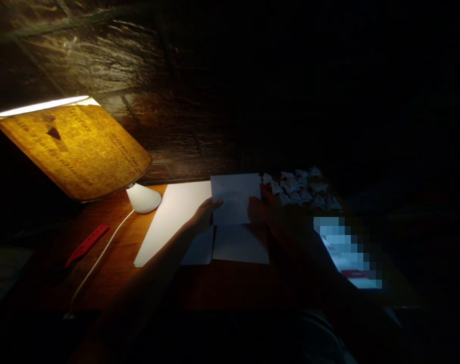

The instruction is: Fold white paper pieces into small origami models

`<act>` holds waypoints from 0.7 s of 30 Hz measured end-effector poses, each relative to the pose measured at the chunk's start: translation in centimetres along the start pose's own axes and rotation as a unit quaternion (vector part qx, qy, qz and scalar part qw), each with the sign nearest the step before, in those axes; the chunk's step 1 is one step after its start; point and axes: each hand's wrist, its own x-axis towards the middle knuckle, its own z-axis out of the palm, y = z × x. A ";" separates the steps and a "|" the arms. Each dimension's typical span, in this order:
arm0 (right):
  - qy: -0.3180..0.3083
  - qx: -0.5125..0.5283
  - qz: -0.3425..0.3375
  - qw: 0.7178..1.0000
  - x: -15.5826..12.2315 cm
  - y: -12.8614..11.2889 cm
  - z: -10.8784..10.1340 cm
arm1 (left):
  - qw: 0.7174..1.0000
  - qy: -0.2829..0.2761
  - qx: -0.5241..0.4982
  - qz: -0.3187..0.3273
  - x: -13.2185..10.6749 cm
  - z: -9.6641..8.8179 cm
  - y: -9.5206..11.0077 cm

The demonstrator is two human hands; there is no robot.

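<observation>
You hold a sheet (235,198) upright over the table (230,285), between your two hands. Your left hand (206,211) pinches its left edge, thumb in front, the other fingers mostly hidden behind. Your right hand (260,211) is at the right edge, thumb on the front; shadow hides its other fingers, so you cannot tell how they lie. Below is another paper (241,247), its upper part covered. To the left lies a paper stack (176,205), crossed by your forearm. Just beyond your right hand sit folded papers (301,189), too dim to count; a red patch (263,187) there is unclear. Your right forearm overlaps the edge of a lit screen (332,253), partly pixelated. Farther left stand a lamp (74,151), its cord (100,255) and a red cutter (87,244). Darkness swallows the right side.
</observation>
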 end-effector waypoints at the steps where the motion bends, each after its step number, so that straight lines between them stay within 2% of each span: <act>1: 0.001 0.000 -0.009 1.000 -0.1 -0.2 0.0 | 1.000 -0.001 0.002 -0.004 0.0 -0.1 0.0; 6: 0.007 0.016 0.000 1.000 -0.4 -1.0 -0.5 | 1.000 -0.016 -0.005 0.021 0.0 -0.1 -0.1; 12: -0.005 0.032 -0.004 0.999 -0.1 -0.5 -0.7 | 0.999 -0.035 0.004 0.038 0.0 -0.4 0.2; 16: -0.010 0.035 -0.002 0.999 -0.2 -0.9 -1.0 | 0.996 -0.066 0.014 0.055 0.1 -0.3 0.5; 21: -0.010 0.035 0.039 0.999 -0.5 -1.9 -1.4 | 0.991 -0.128 0.000 0.047 -0.3 0.0 1.3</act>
